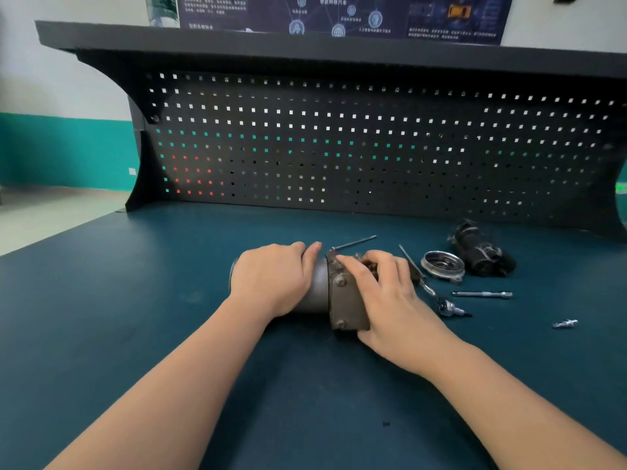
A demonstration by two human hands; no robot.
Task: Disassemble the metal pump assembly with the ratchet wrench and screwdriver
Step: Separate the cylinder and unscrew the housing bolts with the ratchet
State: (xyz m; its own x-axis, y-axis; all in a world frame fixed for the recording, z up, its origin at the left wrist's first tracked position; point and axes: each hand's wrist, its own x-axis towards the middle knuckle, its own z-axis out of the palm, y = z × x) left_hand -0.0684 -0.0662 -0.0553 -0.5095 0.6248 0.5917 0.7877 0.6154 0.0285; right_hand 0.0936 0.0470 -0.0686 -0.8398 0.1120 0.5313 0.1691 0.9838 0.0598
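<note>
Pump assembly (322,293) lies at frame centre on the bench (135,317), left hand (271,276) curled round its barrel, right hand (380,286) gripping the end housing: brace firmly, pull straight.

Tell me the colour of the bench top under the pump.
Dark teal blue bench top, plain and matte, seen in the head view.

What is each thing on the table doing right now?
Pump: lying on its side, held by both hands.
Left hand: wrapped over the round body.
Right hand: gripping the end plate.
Round cap: off, lying loose.
Black part: lying apart.
Wrench: lying unused.
Long bolt: out, lying loose.
</note>
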